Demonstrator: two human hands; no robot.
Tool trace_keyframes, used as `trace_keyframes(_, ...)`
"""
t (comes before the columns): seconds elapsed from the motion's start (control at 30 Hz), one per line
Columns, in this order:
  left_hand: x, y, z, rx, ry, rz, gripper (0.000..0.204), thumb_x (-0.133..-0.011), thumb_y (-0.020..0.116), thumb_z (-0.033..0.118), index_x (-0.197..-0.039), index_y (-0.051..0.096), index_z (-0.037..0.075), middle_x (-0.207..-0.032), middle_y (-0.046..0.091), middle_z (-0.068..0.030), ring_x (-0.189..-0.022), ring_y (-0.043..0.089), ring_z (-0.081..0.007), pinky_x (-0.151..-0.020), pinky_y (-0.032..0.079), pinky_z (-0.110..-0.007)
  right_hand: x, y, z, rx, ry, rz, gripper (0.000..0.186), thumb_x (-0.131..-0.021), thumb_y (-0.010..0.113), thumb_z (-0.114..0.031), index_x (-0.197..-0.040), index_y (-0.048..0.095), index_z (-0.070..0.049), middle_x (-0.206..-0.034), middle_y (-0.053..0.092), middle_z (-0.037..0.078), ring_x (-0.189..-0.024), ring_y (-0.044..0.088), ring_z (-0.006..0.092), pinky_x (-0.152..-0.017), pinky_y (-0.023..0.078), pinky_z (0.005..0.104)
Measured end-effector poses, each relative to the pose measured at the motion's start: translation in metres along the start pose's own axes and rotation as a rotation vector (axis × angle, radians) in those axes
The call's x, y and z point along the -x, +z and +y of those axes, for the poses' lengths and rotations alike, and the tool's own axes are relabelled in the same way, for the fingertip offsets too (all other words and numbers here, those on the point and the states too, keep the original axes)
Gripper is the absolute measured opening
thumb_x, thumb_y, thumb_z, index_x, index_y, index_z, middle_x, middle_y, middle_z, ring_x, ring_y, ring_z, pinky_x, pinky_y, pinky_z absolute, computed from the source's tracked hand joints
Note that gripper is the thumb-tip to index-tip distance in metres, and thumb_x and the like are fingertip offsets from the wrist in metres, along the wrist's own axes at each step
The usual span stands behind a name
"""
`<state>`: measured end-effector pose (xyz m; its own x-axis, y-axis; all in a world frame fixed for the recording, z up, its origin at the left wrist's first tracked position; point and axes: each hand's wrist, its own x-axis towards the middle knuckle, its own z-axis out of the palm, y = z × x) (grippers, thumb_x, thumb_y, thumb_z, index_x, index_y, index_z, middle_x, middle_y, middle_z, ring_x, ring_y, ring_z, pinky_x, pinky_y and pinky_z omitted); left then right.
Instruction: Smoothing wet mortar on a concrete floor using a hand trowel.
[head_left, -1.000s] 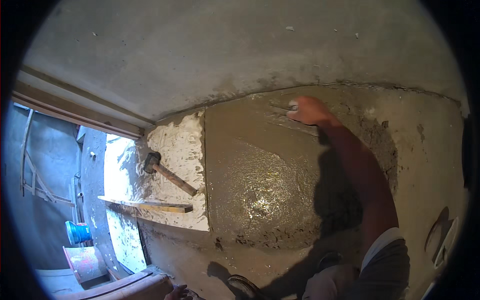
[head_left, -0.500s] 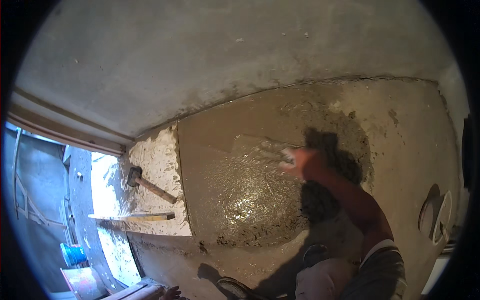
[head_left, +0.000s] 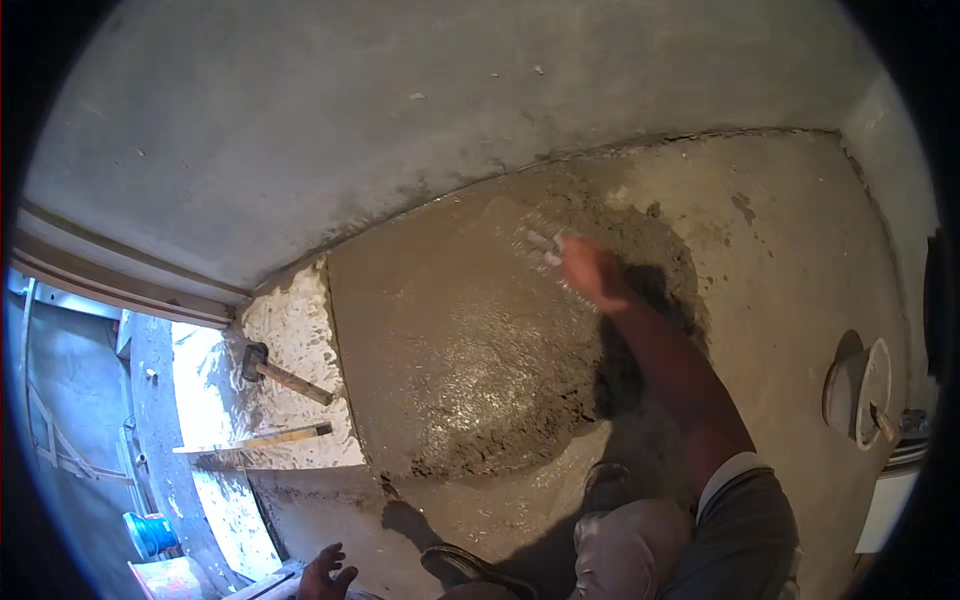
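My right hand [head_left: 592, 272] is closed round the handle of a flat trowel [head_left: 538, 236], whose blade is smeared by motion. The trowel lies against wet mortar [head_left: 430, 330] spread over the floor, near the foot of the wall. Around the right hand the mortar is rough and dark, while toward the left it looks smoother. Low in the view, my left hand [head_left: 325, 573] has its fingers apart and holds nothing. It is off the mortar, near my shoe [head_left: 475, 570].
A mallet [head_left: 290, 375] and a long wooden strip [head_left: 265, 440] rest on a pale tile [head_left: 300, 310] at left. Beyond are a blue bucket [head_left: 150, 535] and a doorway. A white bucket [head_left: 875, 390] stands at right. A grey wall [head_left: 450, 80] borders the far side.
My right hand has swept the trowel farther away, up toward the wall. My left hand has come further into view at the lower edge. The whole view has shifted slightly.
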<state>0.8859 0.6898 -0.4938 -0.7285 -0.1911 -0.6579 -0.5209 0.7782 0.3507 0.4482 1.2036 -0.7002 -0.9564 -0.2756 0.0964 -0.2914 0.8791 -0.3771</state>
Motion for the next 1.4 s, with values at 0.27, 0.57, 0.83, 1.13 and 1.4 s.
trace_keyframes(0.27, -0.022, -0.008, -0.001, -0.083, 0.109, -0.033, 0.058, -0.087, 0.073, 0.021, -0.139, 0.050, 0.010, -0.117, 0.067, -0.0167, -0.099, 0.067, -0.0292, -0.083, 0.055, -0.040, 0.151, -0.118, 0.071, -0.043, 0.788, 0.236, 0.045, -0.087, 0.065, -0.042, -0.113, 0.065, -0.006, -0.104, 0.069, 0.022, -0.100, 0.064, 0.0407, -0.085, 0.050, 0.0478)
trace_keyframes(0.57, -0.077, -0.024, -0.026, -0.349, 0.187, 0.040, 0.062, -0.076, 0.079, 0.021, -0.130, 0.055, 0.002, -0.109, 0.069, -0.0159, -0.093, 0.068, -0.0275, -0.081, 0.056, -0.038, 0.261, -0.102, 0.123, -0.065, 0.979, 0.148, 0.041, -0.088, 0.066, -0.035, -0.111, 0.066, -0.002, -0.099, 0.069, 0.024, -0.095, 0.065, 0.0417, -0.083, 0.050, 0.0477)
trace_keyframes(0.83, -0.093, -0.013, -0.034, -0.210, 0.015, -0.071, 0.062, -0.077, 0.077, 0.023, -0.130, 0.054, 0.000, -0.109, 0.069, -0.0195, -0.094, 0.070, -0.0304, -0.081, 0.057, -0.039, 0.218, -0.078, 0.044, -0.216, 0.776, 0.049, 0.048, -0.087, 0.064, -0.043, -0.113, 0.064, -0.002, -0.105, 0.067, 0.024, -0.101, 0.063, 0.0400, -0.086, 0.049, 0.0461)
trace_keyframes(1.13, -0.069, 0.007, -0.073, -0.132, -0.076, -0.062, 0.063, -0.080, 0.079, 0.028, -0.133, 0.053, 0.004, -0.114, 0.068, -0.0163, -0.097, 0.069, -0.0268, -0.083, 0.057, -0.037, 0.177, -0.116, 0.009, -0.210, 0.876, 0.248, 0.045, -0.089, 0.063, -0.041, -0.111, 0.064, -0.002, -0.098, 0.067, 0.025, -0.098, 0.064, 0.0413, -0.081, 0.050, 0.0462)
trace_keyframes(1.4, -0.055, 0.006, -0.054, -0.121, -0.035, -0.036, 0.065, -0.081, 0.078, 0.034, -0.133, 0.053, 0.004, -0.117, 0.067, -0.0181, -0.101, 0.069, -0.0279, -0.084, 0.057, -0.038, 0.043, -0.073, 0.039, 0.291, 0.467, 0.151, 0.034, -0.089, 0.061, -0.026, -0.110, 0.062, 0.000, -0.085, 0.066, 0.024, -0.084, 0.065, 0.0419, -0.072, 0.050, 0.0527)
